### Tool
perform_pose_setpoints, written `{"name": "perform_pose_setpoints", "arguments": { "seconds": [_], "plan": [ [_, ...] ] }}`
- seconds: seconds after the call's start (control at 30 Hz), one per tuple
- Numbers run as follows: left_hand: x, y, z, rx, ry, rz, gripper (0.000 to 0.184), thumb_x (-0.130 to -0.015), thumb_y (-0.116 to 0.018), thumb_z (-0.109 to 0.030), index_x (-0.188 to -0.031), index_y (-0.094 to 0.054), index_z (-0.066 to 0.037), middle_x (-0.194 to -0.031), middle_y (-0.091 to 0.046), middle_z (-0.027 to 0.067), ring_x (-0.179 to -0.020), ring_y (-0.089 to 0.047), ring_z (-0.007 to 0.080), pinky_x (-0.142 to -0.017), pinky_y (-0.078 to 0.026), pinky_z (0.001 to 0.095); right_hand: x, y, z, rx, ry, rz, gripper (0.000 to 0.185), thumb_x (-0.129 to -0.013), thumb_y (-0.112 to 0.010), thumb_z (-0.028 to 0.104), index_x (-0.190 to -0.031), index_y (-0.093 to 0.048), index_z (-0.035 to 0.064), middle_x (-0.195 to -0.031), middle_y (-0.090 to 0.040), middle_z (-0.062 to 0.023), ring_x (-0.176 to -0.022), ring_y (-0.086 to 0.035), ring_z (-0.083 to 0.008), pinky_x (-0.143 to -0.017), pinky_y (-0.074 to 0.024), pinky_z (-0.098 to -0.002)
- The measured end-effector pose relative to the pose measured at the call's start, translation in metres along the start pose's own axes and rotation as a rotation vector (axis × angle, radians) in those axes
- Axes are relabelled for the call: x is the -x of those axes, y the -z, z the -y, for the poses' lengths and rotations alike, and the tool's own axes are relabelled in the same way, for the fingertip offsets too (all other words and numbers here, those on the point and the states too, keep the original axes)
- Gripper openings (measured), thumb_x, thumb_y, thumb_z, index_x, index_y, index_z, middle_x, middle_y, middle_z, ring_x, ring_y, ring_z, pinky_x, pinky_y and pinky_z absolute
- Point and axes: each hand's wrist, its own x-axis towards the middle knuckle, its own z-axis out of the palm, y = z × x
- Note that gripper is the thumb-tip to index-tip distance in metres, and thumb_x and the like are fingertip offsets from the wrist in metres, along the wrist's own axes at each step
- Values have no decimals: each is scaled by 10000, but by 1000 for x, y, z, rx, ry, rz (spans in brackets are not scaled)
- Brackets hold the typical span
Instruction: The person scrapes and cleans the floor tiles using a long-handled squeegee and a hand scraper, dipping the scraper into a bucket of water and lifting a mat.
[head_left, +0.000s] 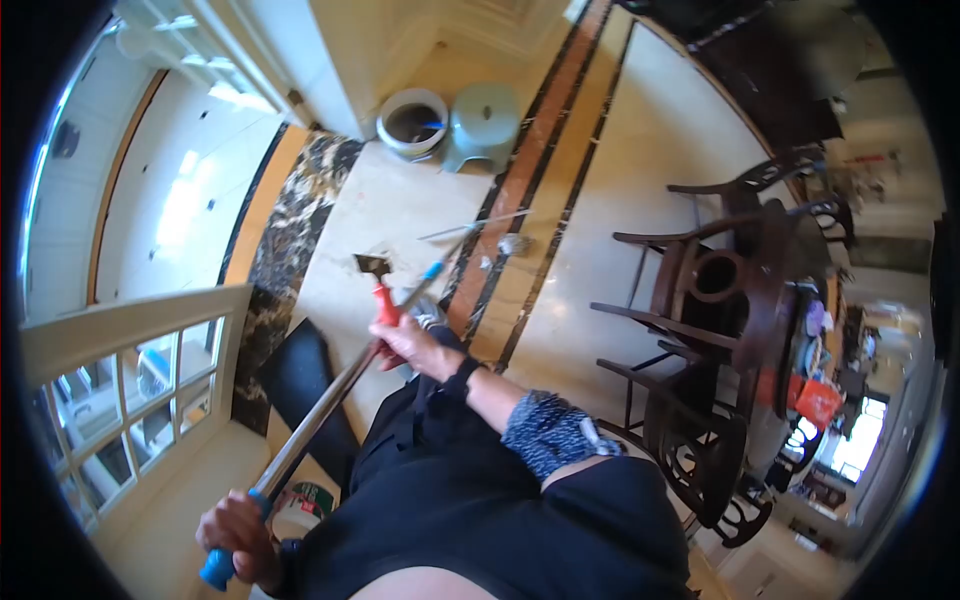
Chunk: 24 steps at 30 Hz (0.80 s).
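At eight o'clock, our left hand (240, 535) wraps its fingers around a long pole (318, 410). Near ten, our right hand (415, 345) curls its fingers around a red-handled scraper (383, 295); whether they also clasp the adjacent pole, we cannot tell. A bucket (412, 150) stands at eleven.

Left fingers (222, 519) around metal pole (314, 426)

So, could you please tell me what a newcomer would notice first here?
Probably the long silvery pole with blue grips, slanting up from the left hand, and the red-handled scraper in the right hand. Next come the dark wooden chairs on the picture's right.
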Motion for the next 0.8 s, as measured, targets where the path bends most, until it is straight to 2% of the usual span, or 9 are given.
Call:
{"name": "perform_pose_setpoints", "arguments": {
  "seconds": [0.07, 0.17, 0.23, 0.43, 0.47, 0.5, 0.53, 0.6, 0.8],
  "plan": [
    [-1, 6, 0, 10, -15, 46, 347, -717, -695, -302, -700, -391, -134, -640, -375, -8, -568, -375, 153, -578, -323, 307, -4, -26, -2, -153, 66, 101, 187, -817, -607, 175, -955, -497, 112, -793, -587, -38, -643, -620, -151, -499, -568, -309],
    [3, 6, -15, -2, -147, 108, 323, -784, -630, -332, -801, -390, -117, -705, -368, 19, -642, -372, 180, -611, -300, 332, -14, -65, -10, -243, 33, 209, 265, -801, -588, 108, -1033, -460, 105, -858, -607, -46, -696, -641, -191, -549, -573, -344],
    [4, 15, -36, -51, -234, 146, 319, -829, -588, -353, -868, -390, -106, -748, -363, 37, -691, -370, 197, -633, -284, 348, -12, -99, -12, -227, 2, 224, 263, -803, -596, 107, -1033, -470, 116, -843, -603, -43, -682, -634, -183, -517, -555, -323],
    [8, 51, -71, -18, -458, 141, 259, -700, -634, -183, -679, -390, -99, -631, -378, 48, -542, -373, 211, -496, -277, 348, -23, -180, -66, -185, -33, 299, 194, -800, -618, 159, -969, -522, 145, -702, -570, 1, -568, -585, -123, -389, -475, -288],
    [0, 58, -66, -16, -465, 386, 309, -701, -697, -232, -679, -418, -101, -600, -400, 15, -515, -395, 169, -494, -326, 300, -28, -187, -77, -199, -43, 258, 157, -799, -609, 158, -939, -536, 153, -667, -561, 5, -532, -570, -115, -375, -465, -286],
    [-6, 61, -60, -9, -465, 629, 361, -702, -760, -281, -680, -446, -104, -570, -422, -18, -487, -417, 128, -492, -375, 252, -35, -189, -90, -224, -64, 247, 160, -793, -614, 159, -935, -541, 154, -662, -565, -3, -519, -563, -119, -377, -464, -281],
    [-9, 56, -58, -39, -465, 613, 361, -702, -760, -281, -680, -446, -104, -570, -422, -18, -487, -417, 128, -492, -375, 252, -40, -188, -101, -226, -88, 261, 161, -790, -616, 158, -934, -544, 151, -660, -567, -8, -513, -561, -124, -375, -461, -282],
    [-11, 39, -53, 45, -398, 766, 306, -670, -807, -156, -705, -523, -46, -571, -521, 16, -470, -520, 147, -475, -444, 249, -43, -175, -113, -207, -106, 289, 156, -786, -611, 163, -931, -553, 156, -659, -573, -13, -513, -570, -134, -386, -459, -291],
    [10, -5, -63, 63, -414, 800, 280, -726, -772, -160, -674, -522, -45, -535, -528, 28, -425, -495, 135, -413, -410, 237, -20, -126, -105, -136, -165, 365, 118, -789, -570, 133, -893, -517, 144, -672, -547, -31, -549, -589, -168, -450, -523, -360]
  ]
}}
